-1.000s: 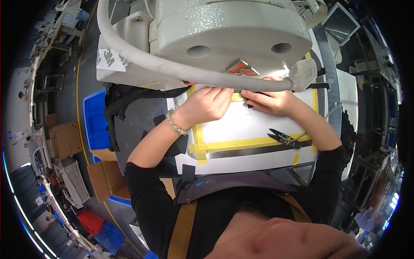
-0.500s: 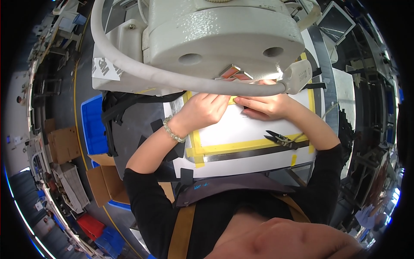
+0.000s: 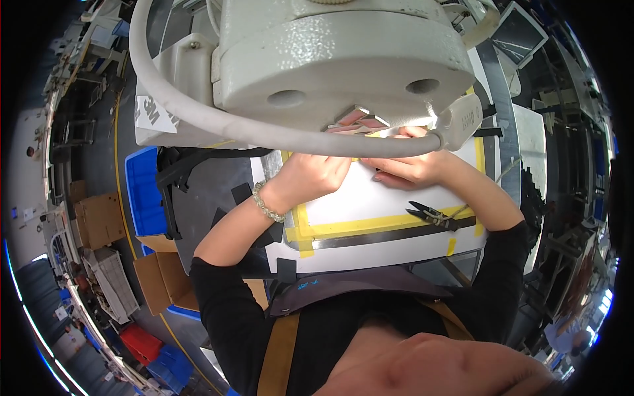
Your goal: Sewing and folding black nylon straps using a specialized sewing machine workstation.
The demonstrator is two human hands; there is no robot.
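Brace the yellow strip [image 3: 354,160] lightly from both sides, left hand [image 3: 310,178] against right hand [image 3: 419,168]; probably best kept flat and square to the white sheet [image 3: 363,208]. Look for strip in the narrow gap between the hands, just short of the white tube [image 3: 264,135], below the machine head [image 3: 343,66]. Hold tips clear of its underside. Leave the snips [image 3: 432,216] nearer the body, off the working line.

Fingers, left: curled close together, tips partly behind tube; can't tell if pinching. Fingers, right: reaching toward strip, thumb slightly apart below, seemingly at strip's end; can't confirm grip.
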